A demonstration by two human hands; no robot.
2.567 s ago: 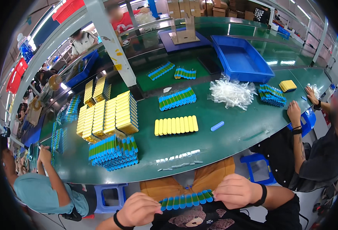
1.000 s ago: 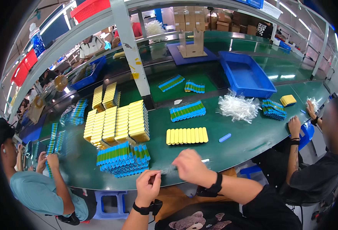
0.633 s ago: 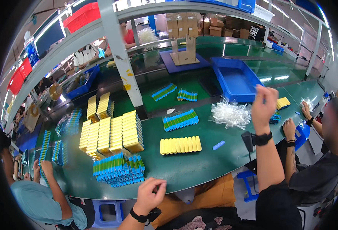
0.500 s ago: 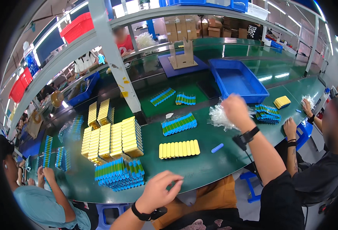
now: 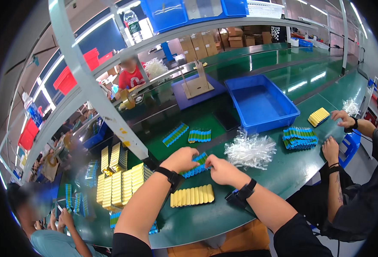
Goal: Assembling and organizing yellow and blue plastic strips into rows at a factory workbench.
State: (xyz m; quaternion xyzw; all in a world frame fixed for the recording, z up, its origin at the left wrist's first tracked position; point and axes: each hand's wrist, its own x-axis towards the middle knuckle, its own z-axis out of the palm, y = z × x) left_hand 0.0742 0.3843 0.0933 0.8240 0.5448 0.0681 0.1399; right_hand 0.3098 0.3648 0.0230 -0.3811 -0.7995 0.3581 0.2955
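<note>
A row of blue and green pieces [image 5: 196, 168] in clear film lies on the green table in front of me. My left hand [image 5: 180, 160] is closed at its upper left side, fingertips gripping its edge. Over the right end of the same row, my right hand [image 5: 225, 170] pinches something too small to make out. Just nearer to me lies a row of yellow pieces [image 5: 193, 196], with neither hand on it. To the right of my right hand is a pile of clear plastic pieces [image 5: 251, 150].
Stacked yellow rows [image 5: 119, 188] stand left of my forearm, beside a grey post [image 5: 120, 132]. Farther back are a blue tray [image 5: 262, 107] and two more blue-green rows [image 5: 199, 136]. Blue-green stacks [image 5: 300, 138] lie at right, near a co-worker's hands [image 5: 331, 150]. Another person sits at left.
My right hand has moved left from the clear plastic pile to the blue-green row. My left hand has reached forward from the table's near edge to that row and closed. The view has shifted.
</note>
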